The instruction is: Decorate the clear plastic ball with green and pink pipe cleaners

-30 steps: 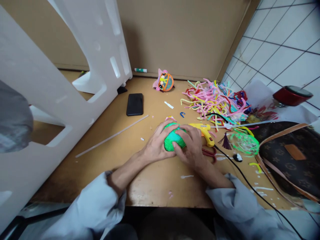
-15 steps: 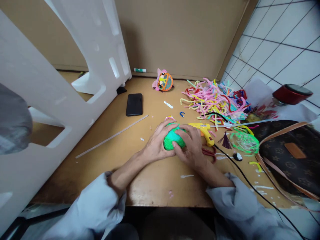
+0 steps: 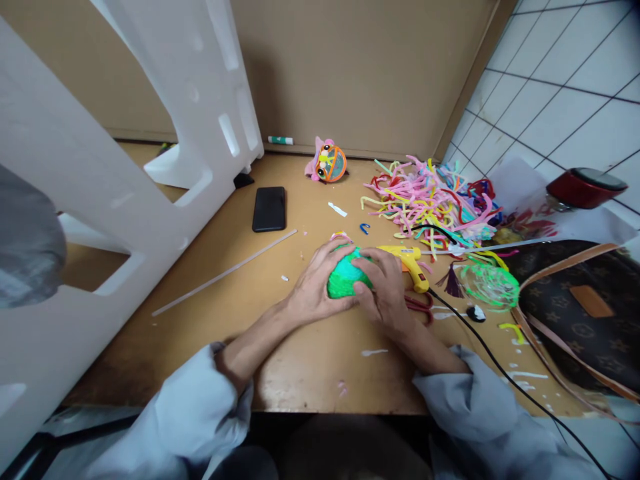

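Observation:
A round green ball wound from fuzzy pipe cleaner [image 3: 344,281] rests on the wooden table [image 3: 300,373] in front of me. My left hand [image 3: 315,287] wraps its left side with curled fingers. My right hand [image 3: 385,293] cups its right side, fingers pressed over the top. Both hands grip the ball together. A yellow glue gun [image 3: 407,261] lies just behind my right hand, its black cord [image 3: 500,377] trailing to the right.
A heap of coloured pipe cleaners [image 3: 430,200] lies at the back right, a green coil [image 3: 490,285] beside it. Red scissors [image 3: 417,308], a black phone [image 3: 269,208], a clear glue stick [image 3: 225,272], a small owl figure [image 3: 327,162], a brown bag [image 3: 580,307] and white foam blocks [image 3: 100,187] surround the spot.
My right fingers have shifted a little over the ball, showing slightly more green on top. Both hands stay in the same place.

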{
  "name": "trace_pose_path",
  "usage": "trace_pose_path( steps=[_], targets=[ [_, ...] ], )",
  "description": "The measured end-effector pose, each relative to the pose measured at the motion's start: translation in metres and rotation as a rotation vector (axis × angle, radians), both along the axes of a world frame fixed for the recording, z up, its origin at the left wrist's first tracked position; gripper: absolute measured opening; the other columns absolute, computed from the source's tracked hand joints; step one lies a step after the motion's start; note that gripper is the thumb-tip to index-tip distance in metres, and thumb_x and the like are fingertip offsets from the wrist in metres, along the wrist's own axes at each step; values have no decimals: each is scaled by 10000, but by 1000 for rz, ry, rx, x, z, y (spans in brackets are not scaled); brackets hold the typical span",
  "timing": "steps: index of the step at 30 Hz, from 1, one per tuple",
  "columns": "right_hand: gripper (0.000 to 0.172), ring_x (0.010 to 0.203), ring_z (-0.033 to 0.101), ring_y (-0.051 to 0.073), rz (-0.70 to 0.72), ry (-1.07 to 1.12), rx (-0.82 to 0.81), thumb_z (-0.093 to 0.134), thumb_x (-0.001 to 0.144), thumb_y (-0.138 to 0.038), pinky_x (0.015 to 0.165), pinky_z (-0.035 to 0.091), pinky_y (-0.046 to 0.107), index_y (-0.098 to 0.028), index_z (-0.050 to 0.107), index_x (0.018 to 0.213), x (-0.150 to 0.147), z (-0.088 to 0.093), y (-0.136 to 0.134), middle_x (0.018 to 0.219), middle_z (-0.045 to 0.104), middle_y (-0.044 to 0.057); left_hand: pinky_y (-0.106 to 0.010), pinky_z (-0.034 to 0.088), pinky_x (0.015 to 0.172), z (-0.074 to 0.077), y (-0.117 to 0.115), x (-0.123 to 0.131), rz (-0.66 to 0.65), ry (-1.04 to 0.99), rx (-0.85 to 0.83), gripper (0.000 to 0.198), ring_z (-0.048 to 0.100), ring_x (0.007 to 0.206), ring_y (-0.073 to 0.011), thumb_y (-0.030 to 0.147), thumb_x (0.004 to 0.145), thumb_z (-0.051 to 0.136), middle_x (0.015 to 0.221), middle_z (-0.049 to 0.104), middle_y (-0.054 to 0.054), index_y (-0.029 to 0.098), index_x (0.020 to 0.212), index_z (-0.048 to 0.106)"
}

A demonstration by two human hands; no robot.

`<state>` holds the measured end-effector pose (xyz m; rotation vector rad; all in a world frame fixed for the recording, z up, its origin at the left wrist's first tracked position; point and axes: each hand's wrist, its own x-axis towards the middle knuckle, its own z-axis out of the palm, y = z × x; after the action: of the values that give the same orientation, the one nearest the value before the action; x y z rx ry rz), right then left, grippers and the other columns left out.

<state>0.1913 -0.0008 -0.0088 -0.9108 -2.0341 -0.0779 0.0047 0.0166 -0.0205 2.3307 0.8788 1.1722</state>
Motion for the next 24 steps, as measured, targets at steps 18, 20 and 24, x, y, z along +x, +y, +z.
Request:
trace_pose_path(
  steps=[18, 20, 24],
  targets=[
    [54, 1010, 615, 208, 104, 477, -245, 622, 904, -208, 859, 528, 402, -240, 656, 932, -8, -3, 4, 1028, 593, 56, -588, 318, 1208, 5, -4, -4, -88, -86, -158, 566, 367, 1473, -328, 401, 951, 605, 1541, 409, -158, 262, 1475, 440],
    [56, 1014, 610, 209, 101, 458, -240, 618, 905, -207, 866, 522, 407, -239, 652, 937, -9, -3, 4, 1033, 592, 58, -587, 322, 1206, 4, -4, -4, -86, -96, -144, 561, 373, 1468, -327, 395, 950, 609, 1532, 418, -159, 258, 1470, 446],
    [85, 1017, 606, 220, 91, 411, -213, 599, 912, -222, 876, 520, 432, -249, 651, 973, -9, -3, 2, 1044, 596, 60, -580, 340, 1198, 4, -4, -5, -79, -109, -131, 557, 385, 1463, -327, 436, 949, 602, 1521, 432, -163, 254, 1458, 469]
  ],
)
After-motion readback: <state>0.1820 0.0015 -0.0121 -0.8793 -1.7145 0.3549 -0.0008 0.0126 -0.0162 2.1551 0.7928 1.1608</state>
